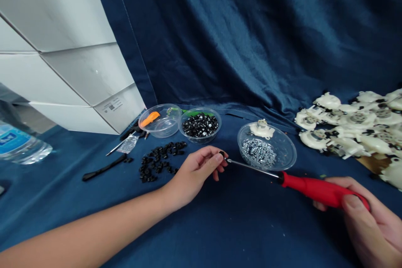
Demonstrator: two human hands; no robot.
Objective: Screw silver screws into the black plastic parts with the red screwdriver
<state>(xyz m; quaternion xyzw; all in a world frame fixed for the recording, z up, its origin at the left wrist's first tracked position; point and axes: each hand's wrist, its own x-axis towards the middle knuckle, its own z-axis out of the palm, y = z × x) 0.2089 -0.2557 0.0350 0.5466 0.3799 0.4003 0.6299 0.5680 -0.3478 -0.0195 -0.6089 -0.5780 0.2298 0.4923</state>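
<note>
A small black part (221,154) is pinched between the thumb and fingers of my left hand (204,165). My right hand (361,213) is wrapped round the red handle of a screwdriver (317,189), whose metal shaft points left. Its tip, with what looks like a small screw on it, is at the black part. Behind the shaft, a clear bowl (292,157) holds silver screws (259,153) and one cream plastic part (261,129). Another clear bowl (201,137) is full of black parts with metal centres. Loose black pieces (157,161) lie left of my left hand.
Many cream housings (354,121) are heaped at the right. A clear bowl (165,127) with an orange item (150,119) stands at the back left, near a black strip (103,168) and a thin tool (119,145). White boxes (78,63) and a water bottle (23,144) are further left.
</note>
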